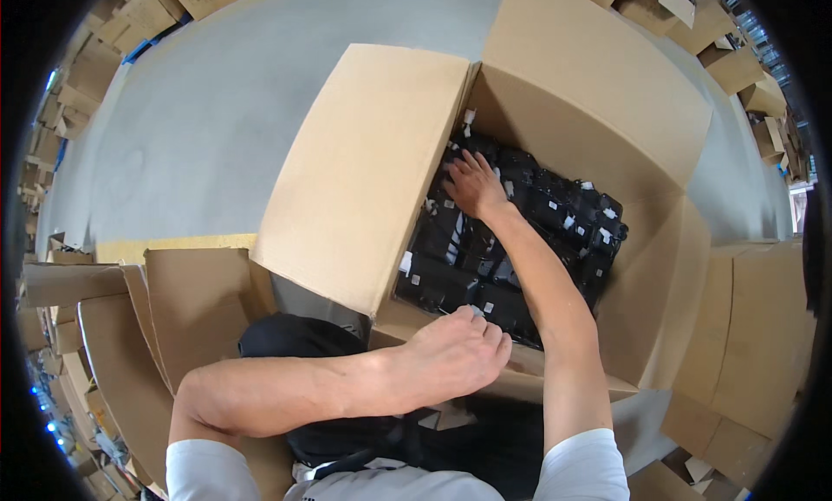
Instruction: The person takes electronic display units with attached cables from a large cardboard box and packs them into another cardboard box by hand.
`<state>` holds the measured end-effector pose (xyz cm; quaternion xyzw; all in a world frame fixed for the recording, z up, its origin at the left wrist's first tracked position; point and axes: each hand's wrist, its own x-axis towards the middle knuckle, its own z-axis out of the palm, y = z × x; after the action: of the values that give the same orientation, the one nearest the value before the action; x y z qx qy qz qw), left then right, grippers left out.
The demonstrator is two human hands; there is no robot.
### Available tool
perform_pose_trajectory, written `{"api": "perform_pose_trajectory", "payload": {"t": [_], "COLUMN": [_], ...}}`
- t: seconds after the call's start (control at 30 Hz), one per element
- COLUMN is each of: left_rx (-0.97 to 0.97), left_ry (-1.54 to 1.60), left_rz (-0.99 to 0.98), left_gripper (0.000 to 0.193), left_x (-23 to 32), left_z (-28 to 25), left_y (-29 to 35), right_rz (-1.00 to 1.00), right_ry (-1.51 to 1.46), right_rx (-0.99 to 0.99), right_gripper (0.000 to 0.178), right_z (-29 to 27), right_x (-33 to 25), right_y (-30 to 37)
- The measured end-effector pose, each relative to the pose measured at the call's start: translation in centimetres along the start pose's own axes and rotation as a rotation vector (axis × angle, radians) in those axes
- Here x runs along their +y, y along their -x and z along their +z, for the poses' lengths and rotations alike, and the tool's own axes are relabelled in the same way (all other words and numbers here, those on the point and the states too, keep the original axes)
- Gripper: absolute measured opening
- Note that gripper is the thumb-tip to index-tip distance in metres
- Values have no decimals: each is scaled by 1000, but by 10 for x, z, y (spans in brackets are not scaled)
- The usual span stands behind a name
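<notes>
A large open cardboard box (347, 172) stands in front of me, holding several black plastic parts (555, 215) with small white labels and white tabs on them. My right hand (477, 186) reaches into the box, its fingers spread over the parts near the far left inner wall. Over the near edge of the box is my left hand (459, 349), curled closed. A small pale bit shows at its fingertips, too small to name. The right forearm hides some of the parts in the middle.
Raised box flaps (598, 68) stick out at the far side. Another open carton (199, 293) stands at my left, and a brown carton (741, 328) at my right. More boxes are stacked along the far edges, beyond the grey floor (208, 128) with its yellow line.
</notes>
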<state>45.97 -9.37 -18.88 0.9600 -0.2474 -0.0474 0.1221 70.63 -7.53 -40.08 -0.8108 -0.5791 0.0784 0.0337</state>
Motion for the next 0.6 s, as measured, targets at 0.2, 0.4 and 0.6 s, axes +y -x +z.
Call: {"api": "perform_pose_trajectory", "payload": {"t": [0.2, 0.4, 0.6], "left_rx": [112, 201, 466], "left_ry": [-64, -88, 47], "left_rz": [-69, -72, 47], "left_gripper": [26, 16, 25], "left_x": [-3, 0, -3], "left_z": [0, 3, 58], "left_y": [17, 22, 10], "right_rz": [107, -489, -539], "right_ry": [-548, -413, -107], "right_rx": [496, 99, -120], "right_gripper": [9, 28, 41], "right_z": [-31, 2, 30], "right_x": [-53, -108, -80], "right_y": [21, 92, 109]}}
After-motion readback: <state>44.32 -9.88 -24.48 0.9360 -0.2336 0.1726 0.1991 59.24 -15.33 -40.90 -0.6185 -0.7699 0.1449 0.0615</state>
